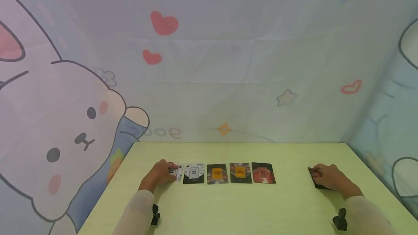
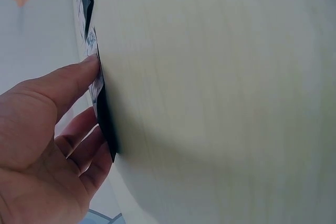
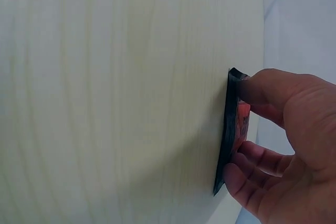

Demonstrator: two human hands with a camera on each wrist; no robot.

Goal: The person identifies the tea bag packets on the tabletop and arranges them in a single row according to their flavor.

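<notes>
At the left end of a row, my left hand (image 1: 161,172) grips a white-and-dark flat packet (image 1: 178,173), its thumb at one end and its fingers along the other, as the left wrist view shows. Far to the right, my right hand (image 1: 330,178) holds a black-and-red packet (image 3: 242,121) by its edges between thumb and fingers. Both packets lie at or close to the table surface; their contact underneath is hard to see. Between the hands lie a white-and-black packet (image 1: 194,173), two with orange labels (image 1: 217,174) and one with a red label (image 1: 263,172).
The pale yellow-green table (image 1: 241,209) ends at a back edge against a printed cloth (image 1: 209,82) with hearts, stars and a rabbit. Cloth also hangs on the right side. A gap of bare table separates the red-label packet from the right hand.
</notes>
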